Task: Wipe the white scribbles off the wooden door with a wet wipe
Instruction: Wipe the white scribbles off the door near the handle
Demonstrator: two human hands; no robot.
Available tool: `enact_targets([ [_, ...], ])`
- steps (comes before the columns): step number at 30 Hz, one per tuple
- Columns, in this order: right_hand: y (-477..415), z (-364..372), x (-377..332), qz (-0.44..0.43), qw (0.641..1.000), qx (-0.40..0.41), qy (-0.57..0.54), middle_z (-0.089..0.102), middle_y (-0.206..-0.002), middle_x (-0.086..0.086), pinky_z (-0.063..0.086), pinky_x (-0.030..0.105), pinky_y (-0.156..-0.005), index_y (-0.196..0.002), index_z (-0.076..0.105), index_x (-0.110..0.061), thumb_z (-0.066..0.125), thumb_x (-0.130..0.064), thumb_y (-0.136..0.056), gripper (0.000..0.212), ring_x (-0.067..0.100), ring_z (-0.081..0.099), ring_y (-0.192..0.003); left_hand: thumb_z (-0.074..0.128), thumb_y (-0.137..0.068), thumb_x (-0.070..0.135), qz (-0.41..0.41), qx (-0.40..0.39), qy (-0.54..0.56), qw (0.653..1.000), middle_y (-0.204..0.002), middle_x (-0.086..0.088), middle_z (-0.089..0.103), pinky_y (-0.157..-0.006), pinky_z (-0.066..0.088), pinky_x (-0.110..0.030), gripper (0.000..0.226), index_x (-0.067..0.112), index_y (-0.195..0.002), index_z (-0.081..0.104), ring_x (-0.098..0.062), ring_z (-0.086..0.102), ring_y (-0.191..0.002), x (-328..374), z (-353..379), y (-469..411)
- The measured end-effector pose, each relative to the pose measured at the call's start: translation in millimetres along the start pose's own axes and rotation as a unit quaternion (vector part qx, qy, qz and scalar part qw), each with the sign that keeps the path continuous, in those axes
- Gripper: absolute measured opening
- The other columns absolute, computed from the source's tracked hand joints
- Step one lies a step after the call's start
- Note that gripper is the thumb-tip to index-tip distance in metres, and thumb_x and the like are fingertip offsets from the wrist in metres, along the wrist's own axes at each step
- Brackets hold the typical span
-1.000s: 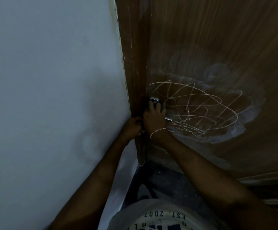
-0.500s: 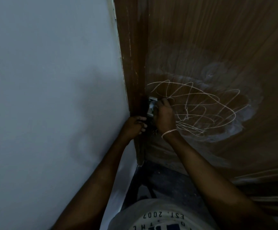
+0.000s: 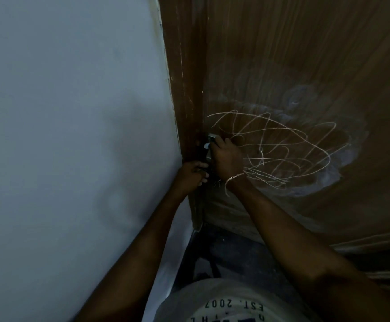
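The brown wooden door (image 3: 305,54) fills the right half of the view. White scribbles (image 3: 289,145) loop across it at hand height, ringed by a pale smeared haze. A small metal door fitting (image 3: 210,138) sits at the door's left edge. My right hand (image 3: 227,159), with a thin bracelet at the wrist, curls round this fitting from the right. Just below and to the left, my left hand (image 3: 190,175) has its fingers curled against the door's edge. The dim light hides what it holds. No wet wipe is visible.
A dark wooden door frame (image 3: 184,89) runs down beside the door. A plain pale wall (image 3: 61,112) fills the left half. The dark floor (image 3: 231,252) shows below the door, above my white printed shirt (image 3: 224,300).
My right hand lay over the metal fitting, then slid up and turned, and now grips it from the right. My left hand has stayed at the door edge.
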State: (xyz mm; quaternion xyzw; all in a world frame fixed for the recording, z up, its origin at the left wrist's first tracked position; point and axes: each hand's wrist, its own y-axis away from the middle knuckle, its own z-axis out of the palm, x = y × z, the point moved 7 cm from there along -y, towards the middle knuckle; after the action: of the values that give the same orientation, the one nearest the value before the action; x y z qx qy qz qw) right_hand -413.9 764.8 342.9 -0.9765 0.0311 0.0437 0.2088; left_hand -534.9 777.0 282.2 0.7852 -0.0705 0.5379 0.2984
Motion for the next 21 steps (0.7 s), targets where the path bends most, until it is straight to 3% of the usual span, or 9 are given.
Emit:
enact_targets([
  [5, 2.8, -13.3, 16.4, 0.03, 0.997, 0.077, -0.008, 0.064, -0.108, 0.006, 0.048, 0.036, -0.073, -0.103, 0.068, -0.013, 0.062, -0.016, -0.089, 0.016, 0.025, 0.057, -0.092, 0.049, -0.098, 0.004, 0.012, 0.016, 0.002, 1.0, -0.109, -0.017, 0.068, -0.088, 0.054, -0.037, 0.031, 0.006, -0.127, 0.061, -0.023, 0.065, -0.091, -0.4, -3.5, 2.1],
  [9, -13.4, -5.4, -8.9, -0.007, 0.998, 0.069, 0.012, 0.068, -0.108, 0.007, 0.049, 0.039, -0.076, -0.102, 0.072, -0.013, 0.063, -0.018, -0.091, 0.015, 0.029, 0.063, -0.089, 0.05, -0.098, 0.004, 0.011, 0.021, 0.002, 1.0, -0.105, -0.015, 0.068, -0.075, 0.052, -0.025, 0.029, 0.006, -0.125, 0.062, -0.021, 0.065, -0.087, 1.5, -3.9, 2.8],
  [12, 0.5, 1.3, -3.0, -0.008, 0.999, 0.036, 0.016, 0.068, -0.114, 0.01, 0.048, 0.042, -0.085, -0.104, 0.071, -0.011, 0.061, -0.02, -0.092, 0.018, 0.031, 0.065, -0.094, 0.049, -0.098, 0.005, 0.022, 0.024, -0.002, 0.999, -0.102, -0.012, 0.068, -0.074, 0.052, -0.024, 0.029, 0.009, -0.123, 0.063, -0.018, 0.065, -0.083, 2.7, -6.6, 4.7],
  [16, -8.3, -14.6, 7.4, 0.016, 0.996, 0.092, -0.015, 0.066, -0.102, 0.008, 0.047, 0.039, -0.077, -0.101, 0.07, -0.011, 0.062, -0.016, -0.087, 0.017, 0.028, 0.061, -0.085, 0.049, -0.098, 0.001, 0.037, 0.043, 0.003, 0.998, -0.099, -0.011, 0.068, -0.07, 0.052, -0.018, 0.029, 0.006, -0.122, 0.064, -0.014, 0.064, -0.078, 4.1, -13.0, 4.8],
  [21, -21.1, -11.9, -5.8, 0.039, 0.997, 0.036, -0.056, 0.063, -0.115, 0.009, 0.052, 0.033, -0.069, -0.11, 0.067, -0.008, 0.059, -0.011, -0.092, 0.02, 0.025, 0.061, -0.094, 0.05, -0.097, 0.002, 0.043, 0.047, -0.001, 0.998, -0.1, -0.012, 0.069, -0.071, 0.052, -0.022, 0.028, 0.006, -0.12, 0.065, -0.018, 0.066, -0.08, 11.0, -7.7, 3.3],
])
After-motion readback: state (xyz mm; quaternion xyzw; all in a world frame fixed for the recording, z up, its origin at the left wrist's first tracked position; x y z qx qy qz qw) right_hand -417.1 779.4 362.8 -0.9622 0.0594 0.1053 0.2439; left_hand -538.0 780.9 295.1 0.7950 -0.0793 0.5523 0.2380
